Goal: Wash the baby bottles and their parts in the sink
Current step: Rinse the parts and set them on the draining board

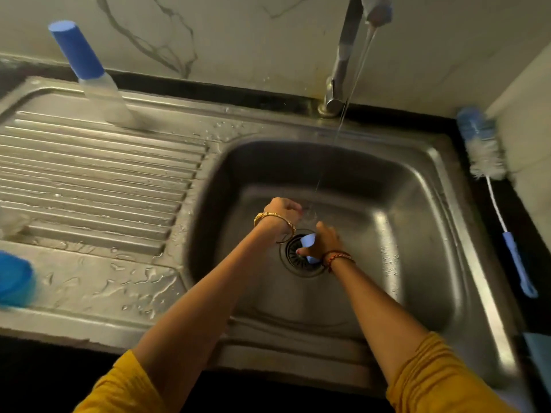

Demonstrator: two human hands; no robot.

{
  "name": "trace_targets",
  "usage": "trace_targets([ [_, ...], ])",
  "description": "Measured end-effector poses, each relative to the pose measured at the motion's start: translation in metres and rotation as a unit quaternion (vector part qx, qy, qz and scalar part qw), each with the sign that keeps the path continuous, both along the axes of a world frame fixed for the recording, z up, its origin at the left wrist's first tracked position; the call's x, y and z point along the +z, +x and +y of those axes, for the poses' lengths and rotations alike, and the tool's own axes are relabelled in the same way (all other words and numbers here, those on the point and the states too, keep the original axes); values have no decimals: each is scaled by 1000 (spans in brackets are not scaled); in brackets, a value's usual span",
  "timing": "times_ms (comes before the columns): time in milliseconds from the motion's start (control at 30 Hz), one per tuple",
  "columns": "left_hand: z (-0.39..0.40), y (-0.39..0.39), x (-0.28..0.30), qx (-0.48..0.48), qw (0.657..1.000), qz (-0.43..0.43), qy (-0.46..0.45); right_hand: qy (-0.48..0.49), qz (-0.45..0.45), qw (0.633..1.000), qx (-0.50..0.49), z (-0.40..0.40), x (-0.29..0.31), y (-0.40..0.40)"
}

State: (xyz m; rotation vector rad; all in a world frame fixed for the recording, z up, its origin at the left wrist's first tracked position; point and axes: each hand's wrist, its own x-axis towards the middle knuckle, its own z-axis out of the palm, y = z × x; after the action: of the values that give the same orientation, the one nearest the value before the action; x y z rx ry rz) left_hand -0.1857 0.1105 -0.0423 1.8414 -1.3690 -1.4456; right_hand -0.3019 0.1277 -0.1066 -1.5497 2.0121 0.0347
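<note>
Just above the sink's drain, the right hand grips a small blue bottle part. Just beyond the drain the left hand is curled under the tap's water stream; whether it holds anything cannot be told. A bottle brush lies on the counter right of the sink.

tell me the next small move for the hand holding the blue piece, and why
Probably lift the right hand up and forward, into the water stream. It grips the small blue part low over the drain, while the stream lands further back by the left hand, so the part seems out of the flow.
</note>
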Motion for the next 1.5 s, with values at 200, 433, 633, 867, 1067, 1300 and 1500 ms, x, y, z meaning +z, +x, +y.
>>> trace_targets([
  [200, -13, -12, -13, 10, 999, -43, 13, -1, 30, 999, 39, -8, -18, -5],
  [433, -28, -22, -17, 27, 999, -30, -16, -74, -9, 997, 7, -30, -2, -23],
  [633, -46, -16, -6, 90, 995, 2, -49, -216, -129, 964, -87, -65, 42, -18],
  [867, -55, -17, 4, 140, 987, 53, -61, -251, -108, 959, -79, -72, 60, -10],
  [1067, -61, -19, 7, 157, 980, 118, -28, -201, -84, 972, -89, -70, 70, -8],
  [1300, -61, -20, -1, 148, 982, 112, -11, -206, 19, 978, -14, -70, 85, -14],
  [1500, -68, -28, 7, 132, 978, 161, -19, -258, -125, 956, -54, -69, 86, -13],
])
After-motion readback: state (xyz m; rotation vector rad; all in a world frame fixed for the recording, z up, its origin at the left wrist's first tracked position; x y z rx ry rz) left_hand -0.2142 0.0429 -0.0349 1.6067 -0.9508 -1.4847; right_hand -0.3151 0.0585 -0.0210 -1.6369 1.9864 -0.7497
